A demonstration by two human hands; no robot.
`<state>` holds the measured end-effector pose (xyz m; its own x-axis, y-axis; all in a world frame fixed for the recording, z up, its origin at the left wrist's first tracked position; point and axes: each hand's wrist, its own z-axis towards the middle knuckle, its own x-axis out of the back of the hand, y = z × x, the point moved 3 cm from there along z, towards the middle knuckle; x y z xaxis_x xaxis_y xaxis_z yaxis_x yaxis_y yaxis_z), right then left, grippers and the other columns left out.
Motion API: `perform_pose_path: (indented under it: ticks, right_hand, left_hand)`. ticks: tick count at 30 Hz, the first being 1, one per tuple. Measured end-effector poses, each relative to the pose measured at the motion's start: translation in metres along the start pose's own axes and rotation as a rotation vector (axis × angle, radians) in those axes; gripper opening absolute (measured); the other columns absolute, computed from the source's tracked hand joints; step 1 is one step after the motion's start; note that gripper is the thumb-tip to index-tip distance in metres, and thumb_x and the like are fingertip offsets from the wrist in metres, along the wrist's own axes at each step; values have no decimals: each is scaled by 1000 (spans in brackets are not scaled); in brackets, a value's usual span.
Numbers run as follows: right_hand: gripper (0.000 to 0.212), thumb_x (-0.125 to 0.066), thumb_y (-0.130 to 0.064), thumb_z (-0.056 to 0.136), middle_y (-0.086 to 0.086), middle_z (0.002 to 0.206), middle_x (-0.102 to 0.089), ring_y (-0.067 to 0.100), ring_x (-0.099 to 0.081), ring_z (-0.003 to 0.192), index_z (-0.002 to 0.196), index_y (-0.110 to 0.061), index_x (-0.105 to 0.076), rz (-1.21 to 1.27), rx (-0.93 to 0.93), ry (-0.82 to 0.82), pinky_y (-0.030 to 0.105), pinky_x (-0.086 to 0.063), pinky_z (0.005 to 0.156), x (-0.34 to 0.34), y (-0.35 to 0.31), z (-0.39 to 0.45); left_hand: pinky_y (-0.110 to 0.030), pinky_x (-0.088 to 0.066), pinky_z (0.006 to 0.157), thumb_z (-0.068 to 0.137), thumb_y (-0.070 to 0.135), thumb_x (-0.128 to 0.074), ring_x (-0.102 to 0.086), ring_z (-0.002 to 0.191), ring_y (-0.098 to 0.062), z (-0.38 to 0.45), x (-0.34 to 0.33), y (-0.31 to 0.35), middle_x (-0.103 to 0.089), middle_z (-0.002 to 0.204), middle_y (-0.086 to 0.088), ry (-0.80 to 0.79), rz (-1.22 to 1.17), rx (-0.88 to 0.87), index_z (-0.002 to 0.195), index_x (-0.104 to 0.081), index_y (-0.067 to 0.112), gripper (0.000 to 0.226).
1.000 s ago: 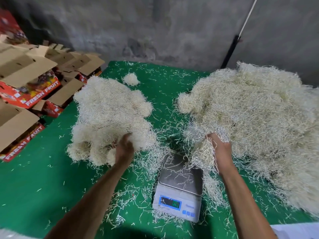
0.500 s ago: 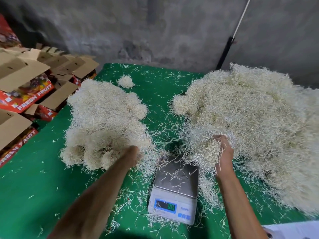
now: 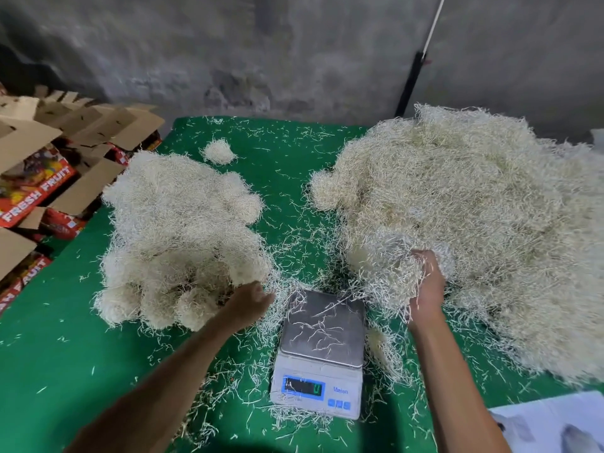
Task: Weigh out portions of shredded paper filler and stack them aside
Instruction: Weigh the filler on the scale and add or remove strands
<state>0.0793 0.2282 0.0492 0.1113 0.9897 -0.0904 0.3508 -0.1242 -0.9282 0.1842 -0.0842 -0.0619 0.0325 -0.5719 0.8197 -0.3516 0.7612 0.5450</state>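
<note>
A white digital scale stands on the green table, with only a few stray strands on its steel plate. To its left lies a heap of rounded shredded-paper portions. A much larger loose pile of shredded paper fills the right side. My right hand grips a clump of filler at the big pile's near edge, just above the scale's far right corner. My left hand hovers between the portion heap and the scale, fingers loosely curled and holding nothing.
Open cardboard fruit boxes are stacked off the table's left edge. One small clump sits alone at the back. A white sheet lies at the near right corner. A dark pole leans on the wall behind.
My left hand has pulled back from the portion heap toward the scale. My right hand has gathered a clump at the big pile's edge and lifted it slightly.
</note>
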Motion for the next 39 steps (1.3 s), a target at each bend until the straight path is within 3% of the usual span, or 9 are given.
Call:
perform_pose_path:
  ticks: [5,11,14,18,23,25,27,32,39]
  right_hand:
    - [60,-56,-51,97,5,164,-33,27,-24,153,143,-13,-54,29,47,-15,49,-18,121,2,3,6]
    - [27,-56,-58,86,-2,162,-34,23,-20,154,97,-36,-70,41,80,4,60,-8,121,10,-33,4]
    - [39,-54,-66,69,0,166,-29,23,-19,154,92,-41,-73,-12,57,3,60,-7,121,12,-40,0]
    - [32,-48,-66,76,-10,153,-43,17,-26,146,91,-51,-72,-71,113,-128,55,-11,121,1,-26,-5]
    - [82,-45,-88,85,-32,148,-44,8,-37,146,152,-43,-35,-203,-18,-636,49,-11,122,-30,35,-10]
    - [88,-50,-80,88,-24,109,-69,3,-65,100,154,-24,-37,-326,-62,-715,44,-36,111,-29,58,-13]
    - [80,-67,-63,87,-8,77,-56,9,-54,70,143,-14,-40,-448,-127,-681,40,-55,88,-23,77,-15]
    - [64,-68,-37,98,9,143,-57,17,-64,108,153,-17,-39,-891,66,-462,38,-50,103,-7,96,-24]
    - [54,-65,-40,99,12,127,-65,11,-65,86,141,-10,-50,-1044,192,-431,28,-56,86,-18,110,-47]
  left_hand:
    - [-23,-30,50,101,6,-34,-37,56,-13,46,13,69,-47,71,-5,3,-441,111,84,-51,13,25]
    - [-14,-38,42,98,-1,-50,-54,52,0,100,42,153,-52,132,12,20,-542,-72,146,-43,22,54]
    - [-14,-42,45,100,3,-53,-51,54,2,96,21,152,-56,137,0,-71,-393,-109,141,-51,14,43]
    - [-38,-61,88,103,20,-56,-69,102,-21,64,-21,128,-68,123,-9,-250,-651,95,131,-62,10,29]
    - [-37,-53,77,109,41,-36,-63,93,-20,22,-42,87,-61,113,-10,-209,-893,344,120,-61,8,42]
    - [-46,-45,95,106,57,-27,-49,114,-27,9,-43,71,-50,120,-5,-246,-1015,439,136,-52,8,63]
    - [-52,-44,100,101,68,-28,-50,120,-29,-2,-41,60,-54,122,-6,-300,-1159,460,137,-51,13,70]
    - [-40,-59,91,97,33,-66,-67,114,-28,-24,-35,42,-64,130,-13,-169,-1143,190,121,-61,19,28]
    - [-28,-54,100,88,35,-76,-67,101,5,-49,-44,41,-72,116,16,-129,-862,127,122,-66,32,36]
